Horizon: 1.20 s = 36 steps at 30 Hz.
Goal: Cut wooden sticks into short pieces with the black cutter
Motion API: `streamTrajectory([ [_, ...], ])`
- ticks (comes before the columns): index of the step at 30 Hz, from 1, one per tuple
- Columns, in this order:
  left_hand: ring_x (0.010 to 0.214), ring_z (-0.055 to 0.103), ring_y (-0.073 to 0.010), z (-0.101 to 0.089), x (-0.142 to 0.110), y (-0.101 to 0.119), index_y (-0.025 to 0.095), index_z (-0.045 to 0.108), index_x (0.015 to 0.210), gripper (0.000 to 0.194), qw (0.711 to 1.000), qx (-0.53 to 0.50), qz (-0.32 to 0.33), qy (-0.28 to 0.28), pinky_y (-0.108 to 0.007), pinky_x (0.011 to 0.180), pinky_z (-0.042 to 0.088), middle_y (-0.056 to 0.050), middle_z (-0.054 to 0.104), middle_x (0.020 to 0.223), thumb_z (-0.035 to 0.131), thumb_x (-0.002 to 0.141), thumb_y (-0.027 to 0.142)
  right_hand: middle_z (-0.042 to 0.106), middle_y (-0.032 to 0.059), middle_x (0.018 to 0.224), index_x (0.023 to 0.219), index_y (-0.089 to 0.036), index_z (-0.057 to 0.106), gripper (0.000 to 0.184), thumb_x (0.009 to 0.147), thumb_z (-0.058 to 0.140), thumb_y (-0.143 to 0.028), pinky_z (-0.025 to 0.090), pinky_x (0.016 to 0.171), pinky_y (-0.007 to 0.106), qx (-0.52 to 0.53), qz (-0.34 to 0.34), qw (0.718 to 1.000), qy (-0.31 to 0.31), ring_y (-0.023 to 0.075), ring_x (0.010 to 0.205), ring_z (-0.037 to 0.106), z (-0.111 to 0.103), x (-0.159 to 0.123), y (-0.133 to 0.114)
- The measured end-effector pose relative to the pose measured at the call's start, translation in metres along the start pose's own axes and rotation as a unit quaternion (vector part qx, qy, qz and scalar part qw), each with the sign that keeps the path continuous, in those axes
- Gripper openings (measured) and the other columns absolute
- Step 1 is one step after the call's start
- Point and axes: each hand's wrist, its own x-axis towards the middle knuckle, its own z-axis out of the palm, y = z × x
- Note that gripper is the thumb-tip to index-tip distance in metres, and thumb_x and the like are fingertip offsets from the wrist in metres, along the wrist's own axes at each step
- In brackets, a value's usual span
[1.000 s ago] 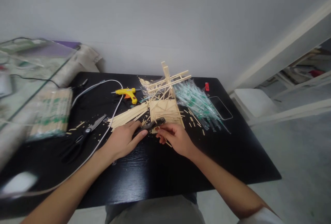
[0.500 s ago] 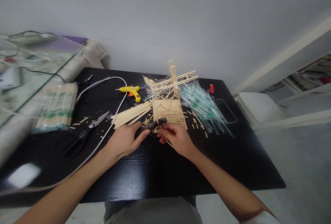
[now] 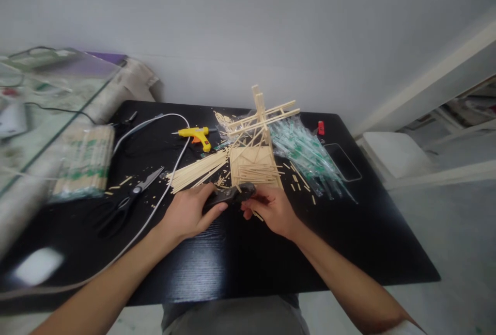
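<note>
My left hand is closed around dark pliers, whose head points right toward my other hand. My right hand pinches a thin wooden stick, one end of which shows below the fingers; the rest is hidden by them and by the pliers' head. Just beyond both hands lies a flat panel of wooden sticks. A frame of glued sticks rises behind it. To its left, loose long sticks lie in a fanned pile.
A yellow glue gun and open black-handled scissors lie to the left, near a white cable. Stick offcuts are scattered about. Green-printed plastic wrappers, a phone and a red object lie right.
The view has shifted slightly. The pliers' head and my right hand have moved a little lower and to the right, still close together.
</note>
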Motion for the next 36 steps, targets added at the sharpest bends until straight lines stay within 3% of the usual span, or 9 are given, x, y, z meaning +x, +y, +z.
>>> streamTrajectory([
  [6, 0.08, 0.069, -0.0257, -0.001, -0.002, -0.004, 0.018, 0.06, 0.106, 0.042, 0.997, -0.048, 0.064, 0.01, -0.035, 0.071, 0.05, -0.01, 0.072, 0.092, 0.04, 0.098, 0.055, 0.069, 0.0009, 0.064, 0.074, -0.016, 0.069, 0.031, 0.079, 0.084, -0.042, 0.049, 0.049, 0.025, 0.125, 0.045, 0.984, -0.115, 0.0136, 0.05, 0.065, -0.004, 0.001, 0.001],
  [9, 0.076, 0.067, -0.0247, -0.002, -0.002, -0.003, 0.019, 0.059, 0.101, 0.041, 0.996, -0.05, 0.073, 0.001, -0.034, 0.068, 0.048, -0.009, 0.071, 0.087, 0.038, 0.098, 0.054, 0.07, 0.0007, 0.064, 0.077, -0.015, 0.07, 0.03, 0.079, 0.084, -0.041, 0.047, 0.047, 0.023, 0.157, 0.058, 0.976, -0.14, 0.013, 0.048, 0.065, -0.003, 0.001, 0.004],
  [15, 0.071, 0.067, -0.023, -0.007, -0.002, 0.002, 0.02, 0.057, 0.09, 0.043, 0.997, -0.052, 0.032, -0.044, -0.032, 0.064, 0.045, -0.007, 0.069, 0.079, 0.034, 0.1, 0.055, 0.069, 0.0005, 0.066, 0.081, -0.015, 0.07, 0.029, 0.08, 0.084, -0.041, 0.052, 0.05, 0.025, 0.147, 0.067, 0.981, -0.109, 0.0137, 0.05, 0.066, -0.002, 0.001, 0.005],
  [20, 0.075, 0.069, -0.0245, -0.009, 0.001, 0.002, 0.021, 0.057, 0.089, 0.045, 0.998, -0.026, -0.008, -0.061, -0.033, 0.068, 0.046, -0.007, 0.072, 0.081, 0.033, 0.101, 0.057, 0.07, 0.0006, 0.073, 0.086, -0.016, 0.068, 0.026, 0.079, 0.084, -0.035, 0.058, 0.062, 0.027, 0.061, 0.053, 0.995, -0.057, 0.0144, 0.063, 0.069, -0.004, 0.001, 0.008],
  [23, 0.076, 0.07, -0.0252, -0.007, 0.001, 0.001, 0.021, 0.056, 0.086, 0.047, 0.998, -0.01, -0.003, -0.068, -0.033, 0.067, 0.045, -0.008, 0.073, 0.081, 0.034, 0.101, 0.059, 0.072, 0.0002, 0.093, 0.1, -0.021, 0.065, 0.041, 0.069, 0.091, -0.026, 0.06, 0.065, 0.026, 0.052, 0.027, 0.998, -0.012, 0.0139, 0.069, 0.071, -0.005, 0.0, 0.011],
  [25, 0.075, 0.07, -0.025, -0.006, 0.001, 0.0, 0.021, 0.057, 0.085, 0.048, 0.997, -0.006, 0.001, -0.081, -0.033, 0.066, 0.044, -0.007, 0.073, 0.081, 0.034, 0.101, 0.06, 0.071, 0.0013, 0.109, 0.109, -0.025, 0.064, 0.05, 0.068, 0.092, -0.022, 0.063, 0.069, 0.028, 0.07, 0.009, 0.997, -0.024, 0.0146, 0.075, 0.073, -0.006, 0.0, 0.011],
  [27, 0.075, 0.07, -0.0251, -0.005, 0.002, 0.001, 0.021, 0.058, 0.085, 0.049, 0.996, -0.003, 0.002, -0.094, -0.033, 0.066, 0.044, -0.007, 0.073, 0.08, 0.034, 0.101, 0.06, 0.069, 0.003, 0.117, 0.109, -0.026, 0.069, 0.043, 0.072, 0.089, -0.022, 0.064, 0.073, 0.03, 0.078, -0.007, 0.995, -0.063, 0.0164, 0.082, 0.074, -0.007, 0.0, 0.011],
  [30, 0.075, 0.07, -0.026, -0.005, 0.002, 0.003, 0.02, 0.061, 0.086, 0.052, 0.995, 0.005, 0.001, -0.102, -0.034, 0.066, 0.044, -0.007, 0.073, 0.08, 0.033, 0.101, 0.061, 0.071, 0.0028, 0.112, 0.103, -0.024, 0.076, 0.032, 0.073, 0.088, -0.022, 0.065, 0.073, 0.03, 0.091, -0.004, 0.991, -0.096, 0.0165, 0.081, 0.074, -0.007, 0.002, 0.011],
  [36, 0.073, 0.071, -0.0271, -0.005, 0.003, 0.003, 0.02, 0.066, 0.084, 0.059, 0.993, 0.048, -0.017, -0.103, -0.034, 0.064, 0.042, -0.009, 0.074, 0.076, 0.03, 0.1, 0.064, 0.075, 0.0008, 0.103, 0.104, -0.025, 0.077, 0.037, 0.069, 0.09, -0.02, 0.064, 0.068, 0.027, 0.12, 0.031, 0.988, -0.091, 0.0147, 0.072, 0.075, -0.008, 0.005, 0.018],
])
